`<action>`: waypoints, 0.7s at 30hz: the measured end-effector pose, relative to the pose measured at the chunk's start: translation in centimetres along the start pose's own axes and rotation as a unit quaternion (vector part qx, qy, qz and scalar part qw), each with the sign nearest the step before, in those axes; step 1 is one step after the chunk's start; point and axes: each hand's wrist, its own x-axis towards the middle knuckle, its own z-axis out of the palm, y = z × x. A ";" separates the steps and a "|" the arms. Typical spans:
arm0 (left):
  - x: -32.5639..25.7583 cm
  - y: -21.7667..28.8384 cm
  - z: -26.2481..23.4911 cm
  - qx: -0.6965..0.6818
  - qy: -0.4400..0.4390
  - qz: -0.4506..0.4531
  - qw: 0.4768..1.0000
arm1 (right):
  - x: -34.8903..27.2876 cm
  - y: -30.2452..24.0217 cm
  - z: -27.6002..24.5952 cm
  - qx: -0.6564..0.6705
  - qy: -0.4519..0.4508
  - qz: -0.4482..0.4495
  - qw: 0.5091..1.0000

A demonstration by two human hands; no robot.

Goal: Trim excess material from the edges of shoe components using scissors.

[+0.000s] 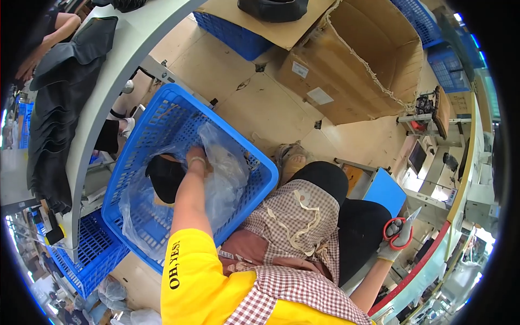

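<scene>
My left hand [195, 154] reaches down into a blue plastic basket [181, 93], beside a crumpled clear plastic bag [219, 173]. Its fingers are hidden, so whether it grips anything does not show. Close by, within the bag, lies a black piece [165, 177] with a tan part at its lower edge. Off to the right, my right hand [400, 238], in a grey glove, is closed round scissors [413, 214] with red handles. The blades point up and to the right, away from the basket.
Overlapping black leather-like pieces [65, 119] hang along the white curved table [122, 46] at left. A large open cardboard box [336, 81] stands ahead. Another blue basket [89, 254] sits lower left. A red-edged bench [428, 265] borders my right side. Another person's arm [54, 38] shows far left.
</scene>
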 end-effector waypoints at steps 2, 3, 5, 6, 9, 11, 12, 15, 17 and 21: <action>-3.3 -5.7 4.2 -0.116 0.103 -0.143 0.977 | 0.7 0.5 3.1 0.004 -0.046 0.027 0.999; -4.5 -5.8 4.3 -0.117 0.101 -0.143 0.978 | 0.8 0.7 3.1 0.002 -0.046 0.027 0.999; -7.7 -5.4 1.1 -0.081 0.077 -0.151 0.982 | 0.4 0.8 2.0 -0.028 -0.031 -0.008 0.999; -9.7 -6.3 -0.6 -0.050 0.129 -0.150 0.979 | -0.4 0.4 3.1 -0.021 -0.032 -0.023 0.999; -15.8 -10.3 -5.6 -0.093 0.309 -0.170 0.931 | 0.2 0.9 2.3 -0.003 -0.056 -0.031 0.998; -19.5 -13.5 -7.4 -0.182 0.461 -0.137 0.857 | 0.5 1.3 3.2 0.008 -0.079 -0.027 0.997; -21.5 -12.6 -9.9 -0.218 0.494 -0.134 0.831 | 0.2 1.6 3.0 -0.030 -0.072 -0.052 0.996; -28.0 -9.6 -15.8 -0.321 0.563 -0.106 0.754 | -2.4 2.0 4.4 -0.135 -0.152 -0.132 0.970; -30.7 -6.3 -18.0 -0.444 0.564 0.021 0.696 | -6.7 0.7 8.4 -0.108 -0.155 -0.047 0.981; -31.6 3.0 -18.6 -0.617 0.457 0.187 0.613 | -8.6 1.1 10.7 -0.100 -0.267 0.003 0.959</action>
